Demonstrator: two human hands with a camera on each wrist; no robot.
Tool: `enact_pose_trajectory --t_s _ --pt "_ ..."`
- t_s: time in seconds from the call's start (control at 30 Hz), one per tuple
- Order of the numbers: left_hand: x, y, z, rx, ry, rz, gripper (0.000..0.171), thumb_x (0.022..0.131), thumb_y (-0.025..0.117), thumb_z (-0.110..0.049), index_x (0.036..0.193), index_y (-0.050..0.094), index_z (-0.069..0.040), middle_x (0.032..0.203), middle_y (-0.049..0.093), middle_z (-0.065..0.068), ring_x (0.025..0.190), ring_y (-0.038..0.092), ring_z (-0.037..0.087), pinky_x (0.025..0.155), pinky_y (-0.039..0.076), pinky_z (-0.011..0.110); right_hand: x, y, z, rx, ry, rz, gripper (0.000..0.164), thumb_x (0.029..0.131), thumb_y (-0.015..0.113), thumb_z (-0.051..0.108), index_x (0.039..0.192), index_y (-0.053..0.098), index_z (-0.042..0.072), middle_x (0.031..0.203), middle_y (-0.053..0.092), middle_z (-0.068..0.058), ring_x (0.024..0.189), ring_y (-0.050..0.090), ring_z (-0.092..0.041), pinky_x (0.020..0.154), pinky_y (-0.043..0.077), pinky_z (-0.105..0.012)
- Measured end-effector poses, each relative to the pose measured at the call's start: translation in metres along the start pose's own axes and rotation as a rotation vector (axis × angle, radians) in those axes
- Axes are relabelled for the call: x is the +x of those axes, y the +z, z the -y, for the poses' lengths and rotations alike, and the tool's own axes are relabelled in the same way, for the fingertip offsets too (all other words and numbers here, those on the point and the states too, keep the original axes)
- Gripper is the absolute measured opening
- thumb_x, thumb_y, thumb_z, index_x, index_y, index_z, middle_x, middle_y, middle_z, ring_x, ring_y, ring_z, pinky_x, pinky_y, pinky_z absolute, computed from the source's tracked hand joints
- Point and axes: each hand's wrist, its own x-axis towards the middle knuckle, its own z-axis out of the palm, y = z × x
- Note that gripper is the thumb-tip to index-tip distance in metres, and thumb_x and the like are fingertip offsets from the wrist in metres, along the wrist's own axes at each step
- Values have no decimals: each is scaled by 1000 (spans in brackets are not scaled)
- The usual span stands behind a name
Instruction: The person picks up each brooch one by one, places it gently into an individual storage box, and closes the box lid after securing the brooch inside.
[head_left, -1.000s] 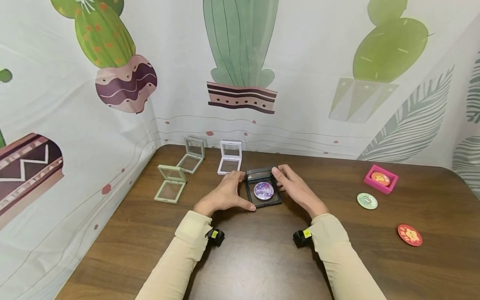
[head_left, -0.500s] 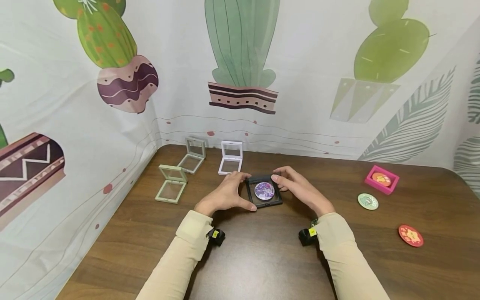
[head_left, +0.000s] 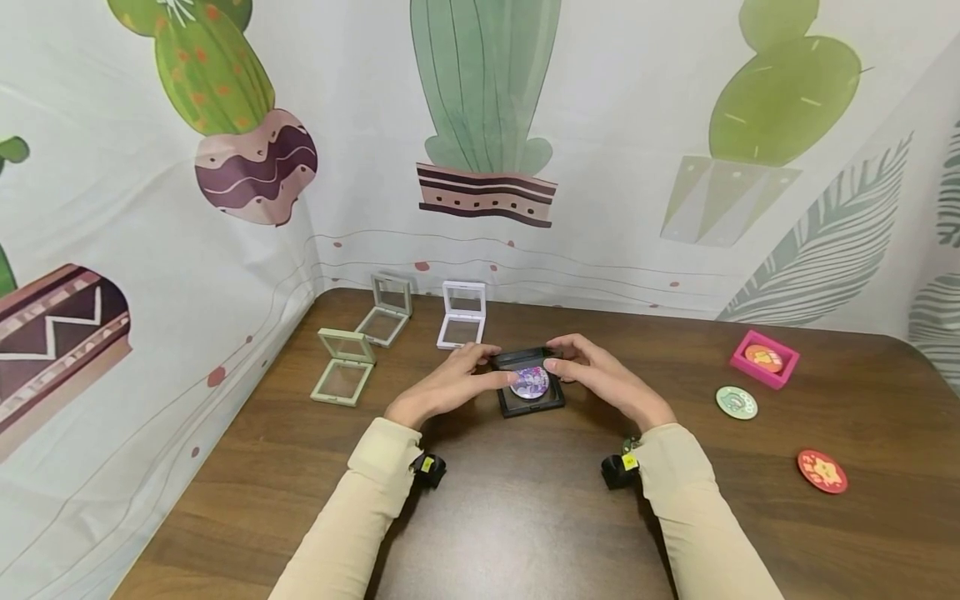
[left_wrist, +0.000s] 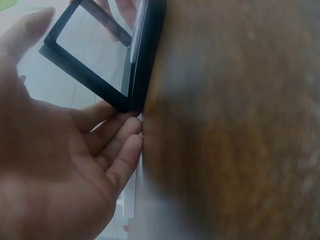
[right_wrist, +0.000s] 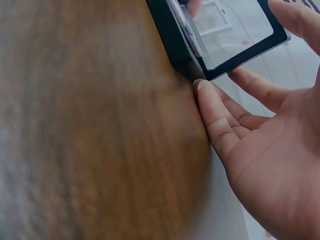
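Our left hand (head_left: 450, 383), fingers spread, has lifted its thumb off the black display frame's (head_left: 533, 409) near-left corner; our right hand (head_left: 603, 382) grips its raised lid (left_wrist: 85, 74), the purple button badge (head_left: 531, 384) still uncovered.

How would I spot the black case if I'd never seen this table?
Find the brown table by the cactus-print cloth. Midway across it, between the left hand and right hand, an open black case bears a round purple badge. Unlike the green frame, grey frame and white frame farther left, it is black and holds a badge.
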Motion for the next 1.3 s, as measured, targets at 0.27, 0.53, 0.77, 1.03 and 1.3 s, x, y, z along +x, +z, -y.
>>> enact_pose_trajectory --t_s 0.27,0.53,0.77,1.03,1.3 --pt "-3 -2 -7 -17 -5 13 82 93 68 -58 153 53 -5 144 54 13 134 50 28 113 43 47 0 -2 1 -35 5 15 64 101 69 43 153 50 9 141 57 -15 121 58 -31 108 43 -49" --pt "-1 -2 -7 -7 22 23 85 87 83 -45 152 51 1 137 56 14 126 56 27 108 47 43 0 -5 0 -58 1 49 70 97 76 36 155 49 7 146 56 -15 122 54 -31 102 46 -44" --pt "1 0 -5 21 57 18 91 79 91 -38 150 51 3 137 57 17 127 55 30 110 46 45 0 -6 -1 -64 -32 74 76 93 81 27 157 46 5 146 56 -16 120 55 -32 101 47 -43" --pt "0 2 -5 11 43 20 98 72 98 -34 151 51 0 139 56 16 130 54 30 111 45 44 3 -5 -4 -81 -46 92 83 90 86 20 158 42 1 146 54 -20 121 56 -34 106 48 -46" --pt "-2 2 -8 28 43 23 99 69 100 -29 150 52 -1 138 55 15 131 54 31 111 45 45 4 -4 -5 -101 -49 101 87 88 88 13 159 39 -3 146 52 -22 121 56 -35 109 46 -51"
